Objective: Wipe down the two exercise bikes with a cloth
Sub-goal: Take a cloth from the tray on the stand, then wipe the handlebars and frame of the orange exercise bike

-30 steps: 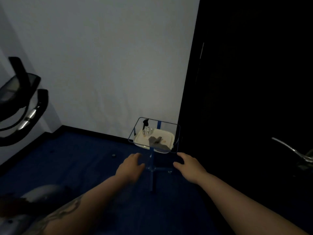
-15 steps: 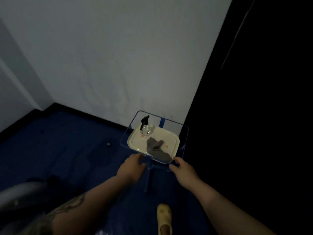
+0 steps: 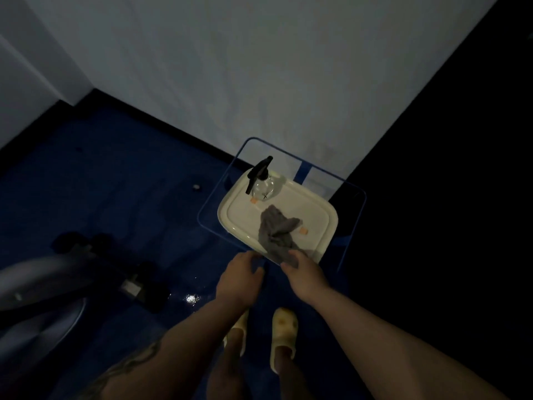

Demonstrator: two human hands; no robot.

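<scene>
The head view is the only one, looking steeply down in a dim room. A small blue-framed stand (image 3: 350, 226) sits against the white wall (image 3: 259, 67), and on it lies a cream tray (image 3: 320, 215). The grey cloth (image 3: 275, 232) lies crumpled from the tray's middle to its near edge, where one end droops over the rim. A clear spray bottle (image 3: 262, 183) with a black trigger stands at the tray's far left corner, apart from the cloth.

The right hand (image 3: 302, 274) is at the tray's near edge, its fingers (image 3: 291, 259) touching the drooping end of the cloth; whether they already pinch it or only rest on it cannot be told in this light. The left hand (image 3: 238, 275) hangs just left of that, below the near edge, fingers loosely curled and holding nothing that shows.

Part of one exercise bike (image 3: 43, 287) shows at the lower left on the blue floor (image 3: 115, 183); a second bike is not in sight. Two pale slippers (image 3: 284, 333) stand below the hands.

The step in hand looks like picking up the cloth, so the wiping itself is not yet begun. To do it well, the right hand should gather a good bunch of cloth rather than just the tip, and lift upward so the light tray is not dragged off the stand. The free left hand could steady the near rim or take the bottle.
</scene>
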